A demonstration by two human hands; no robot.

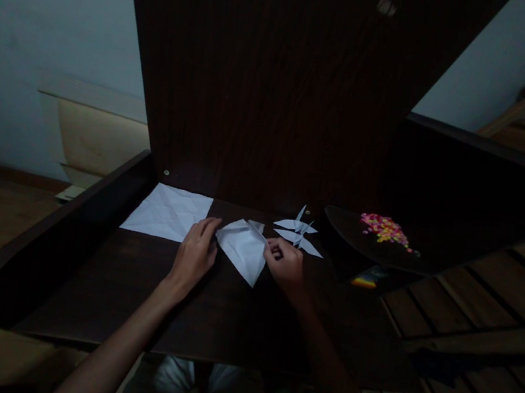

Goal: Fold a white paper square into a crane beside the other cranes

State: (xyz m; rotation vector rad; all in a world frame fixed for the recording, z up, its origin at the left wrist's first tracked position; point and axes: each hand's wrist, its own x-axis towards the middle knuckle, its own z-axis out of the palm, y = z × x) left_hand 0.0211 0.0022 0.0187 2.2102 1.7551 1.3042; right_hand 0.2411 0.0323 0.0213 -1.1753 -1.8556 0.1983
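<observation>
A partly folded sheet of white paper lies at the middle of the dark wooden surface, one point toward me. My right hand is closed in a pinch on its right corner. At the left corner rests my left hand, fingers stretched out and lying flat; whether the fingertips touch the paper is hard to see. To the left, a creased, flat white square of paper is spread out. Beyond my right hand stand two folded white paper cranes, close together.
A dark tray-like board on the right bears a pile of small pink and yellow pieces. Below it is a rainbow-coloured patch. A raised wooden side edges the left, and a tall dark panel stands behind.
</observation>
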